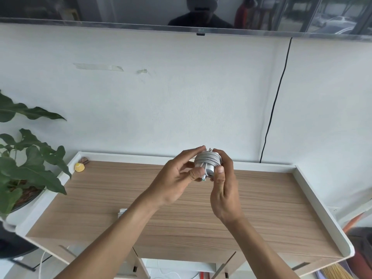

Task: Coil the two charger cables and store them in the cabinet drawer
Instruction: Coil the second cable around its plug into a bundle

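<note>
A white charger with its grey cable wound tightly around it is held up above the wooden cabinet top. My right hand cups the bundle from the right, thumb pressed on the charger body. My left hand pinches the cable's loose end, with its green-tipped plug, at the bundle's lower left. A second white bundle lies on the cabinet top, mostly hidden behind my left forearm. Below the front edge an open drawer shows a white cable inside.
A potted plant stands at the left of the cabinet. A small yellow object sits in the back left corner. A black cord hangs down the wall at the right. A dark screen is mounted above.
</note>
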The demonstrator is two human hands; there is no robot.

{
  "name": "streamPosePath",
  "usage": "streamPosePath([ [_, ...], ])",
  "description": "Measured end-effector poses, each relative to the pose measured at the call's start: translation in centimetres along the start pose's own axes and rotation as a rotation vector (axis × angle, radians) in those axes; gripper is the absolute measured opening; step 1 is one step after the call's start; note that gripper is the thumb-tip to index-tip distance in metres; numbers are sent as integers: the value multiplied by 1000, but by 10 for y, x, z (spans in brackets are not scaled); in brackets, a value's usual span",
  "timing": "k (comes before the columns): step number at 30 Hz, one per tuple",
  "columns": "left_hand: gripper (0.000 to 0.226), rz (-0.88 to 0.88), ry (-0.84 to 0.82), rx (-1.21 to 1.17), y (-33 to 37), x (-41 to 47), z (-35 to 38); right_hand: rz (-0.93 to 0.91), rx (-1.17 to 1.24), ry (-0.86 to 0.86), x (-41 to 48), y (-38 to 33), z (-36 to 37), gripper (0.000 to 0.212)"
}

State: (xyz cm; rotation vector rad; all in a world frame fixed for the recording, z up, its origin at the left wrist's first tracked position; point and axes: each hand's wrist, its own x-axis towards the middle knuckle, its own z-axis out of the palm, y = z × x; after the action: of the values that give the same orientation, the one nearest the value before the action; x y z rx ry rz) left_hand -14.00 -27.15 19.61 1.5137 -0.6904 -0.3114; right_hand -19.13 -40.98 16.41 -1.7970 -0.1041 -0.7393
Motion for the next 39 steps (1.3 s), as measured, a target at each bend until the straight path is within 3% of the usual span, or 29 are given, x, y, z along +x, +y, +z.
streamPosePath([
  [7, 48, 45, -101, 74, 3, 10, -6, -43, -53, -71, 0, 1, -11, 47],
  [17, 36, 44, 69, -175, -14, 4, 0, 24, -203, -91, 13, 0, -34, 49],
  [22, 36, 64, 62, -73, -19, 1, 1, 44, -196, -64, 16, -9, -45, 37],
  [30, 35, 105, 54, -12, -20, 2, 5, 98, -40, -56, 12, -14, -51, 35],
  [34, 38, 135, 11, 81, -22, 2, 3, 205, 170, -129, 14, -23, -59, 35],
  [39, 39, 180, -46, 201, -18, 5, -3, 133, 38, -204, 10, -27, -61, 36],
])
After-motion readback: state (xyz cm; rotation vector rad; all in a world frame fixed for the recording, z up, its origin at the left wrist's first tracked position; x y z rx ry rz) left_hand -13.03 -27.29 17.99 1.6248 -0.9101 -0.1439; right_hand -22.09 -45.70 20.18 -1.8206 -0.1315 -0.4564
